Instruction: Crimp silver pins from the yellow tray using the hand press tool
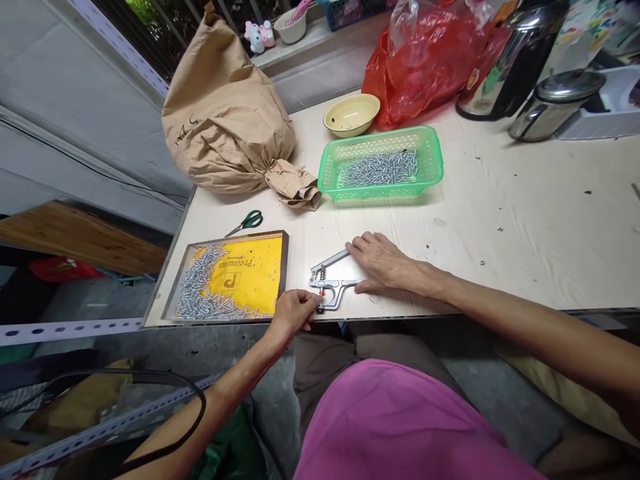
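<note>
Loads of small metal pieces [200,283] lie in the tray [285,273] at our left, heaped along its left side and front. Next over, the plier-like press [345,284] sits near the table's [500,247] front edge, handles apart, so we'd guess it isn't squeezed yet. Farther right, the green basket [383,193] holds plenty more pieces, so we reckon we're mid-batch, though honestly can't tell which pile is finished.

Pose-wise, our left hand [295,312] reaches in with thumb and fingers pinched by the press's red-marked end; whatever's between them is too small to make out. Our right hand [380,263] grasps the press's spread handles, thumb at the lower one.
</note>
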Tool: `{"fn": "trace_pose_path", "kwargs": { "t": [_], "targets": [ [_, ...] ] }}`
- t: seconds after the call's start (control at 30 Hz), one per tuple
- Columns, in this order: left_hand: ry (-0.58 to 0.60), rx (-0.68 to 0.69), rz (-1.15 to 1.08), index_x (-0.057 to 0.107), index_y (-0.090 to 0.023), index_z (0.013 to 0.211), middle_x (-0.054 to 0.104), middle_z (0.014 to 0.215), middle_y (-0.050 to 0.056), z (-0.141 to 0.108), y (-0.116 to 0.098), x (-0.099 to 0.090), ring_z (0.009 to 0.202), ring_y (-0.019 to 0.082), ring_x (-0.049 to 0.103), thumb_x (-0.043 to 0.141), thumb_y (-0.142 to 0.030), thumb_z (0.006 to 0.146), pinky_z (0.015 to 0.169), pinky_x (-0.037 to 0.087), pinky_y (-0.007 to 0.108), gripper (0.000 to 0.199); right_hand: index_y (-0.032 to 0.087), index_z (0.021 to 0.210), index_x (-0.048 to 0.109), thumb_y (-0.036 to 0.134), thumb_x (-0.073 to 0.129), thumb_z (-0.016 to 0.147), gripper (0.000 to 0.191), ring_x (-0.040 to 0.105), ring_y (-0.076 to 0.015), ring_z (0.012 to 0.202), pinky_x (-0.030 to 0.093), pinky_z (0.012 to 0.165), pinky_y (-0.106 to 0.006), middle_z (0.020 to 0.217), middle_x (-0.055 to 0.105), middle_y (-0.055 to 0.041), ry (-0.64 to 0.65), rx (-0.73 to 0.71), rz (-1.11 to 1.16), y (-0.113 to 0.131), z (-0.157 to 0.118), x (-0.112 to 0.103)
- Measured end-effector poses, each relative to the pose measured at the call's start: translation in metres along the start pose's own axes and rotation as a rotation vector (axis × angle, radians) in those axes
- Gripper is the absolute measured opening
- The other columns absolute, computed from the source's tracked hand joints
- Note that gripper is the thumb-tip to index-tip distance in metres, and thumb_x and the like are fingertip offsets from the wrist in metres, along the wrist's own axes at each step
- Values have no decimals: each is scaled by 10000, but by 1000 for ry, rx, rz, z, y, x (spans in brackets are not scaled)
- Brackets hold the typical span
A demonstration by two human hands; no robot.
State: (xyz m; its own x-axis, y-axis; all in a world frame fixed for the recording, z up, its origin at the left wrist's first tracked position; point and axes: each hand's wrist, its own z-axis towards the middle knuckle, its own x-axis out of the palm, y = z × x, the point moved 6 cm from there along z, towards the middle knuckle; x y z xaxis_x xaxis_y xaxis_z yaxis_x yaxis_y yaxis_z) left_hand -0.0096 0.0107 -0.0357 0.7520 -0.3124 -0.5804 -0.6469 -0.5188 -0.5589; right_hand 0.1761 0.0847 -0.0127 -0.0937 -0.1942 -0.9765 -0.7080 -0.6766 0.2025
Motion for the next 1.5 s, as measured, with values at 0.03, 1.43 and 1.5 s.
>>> {"fn": "trace_pose_path", "kwargs": {
  "t": [0.03, 1.43, 1.5],
  "targets": [
    [-44, 42, 53, 593, -149, 668, 526, 499, -20, -2, -3, -2, 399, 102, 480, 540, -390, 791, 422, 394, 221, 276, 103, 1176, 509, 545, 698, 668, 700, 453, -310, 1014, 380, 830, -422, 1128, 545, -157, 3, 12, -5, 1, -1, -1],
    [19, 58, -232, 604, -126, 738, 499, 600, -34, 1, 7, 4, 497, 103, 538, 679, -436, 661, 441, 550, 262, 328, 174, 862, 612, 111, 320, 920, 305, 439, -219, 855, 284, 685, -336, 938, 602, -88, -128, 96, 33, -23, 4, 6],
    [19, 70, -217, 604, -127, 737, 492, 597, -36, 0, 6, 4, 501, 100, 533, 667, -448, 671, 448, 553, 262, 334, 183, 871, 612, 106, 316, 917, 309, 442, -223, 867, 287, 682, -339, 939, 602, -86, -120, 96, 30, -21, 1, 6]
  ]
}}
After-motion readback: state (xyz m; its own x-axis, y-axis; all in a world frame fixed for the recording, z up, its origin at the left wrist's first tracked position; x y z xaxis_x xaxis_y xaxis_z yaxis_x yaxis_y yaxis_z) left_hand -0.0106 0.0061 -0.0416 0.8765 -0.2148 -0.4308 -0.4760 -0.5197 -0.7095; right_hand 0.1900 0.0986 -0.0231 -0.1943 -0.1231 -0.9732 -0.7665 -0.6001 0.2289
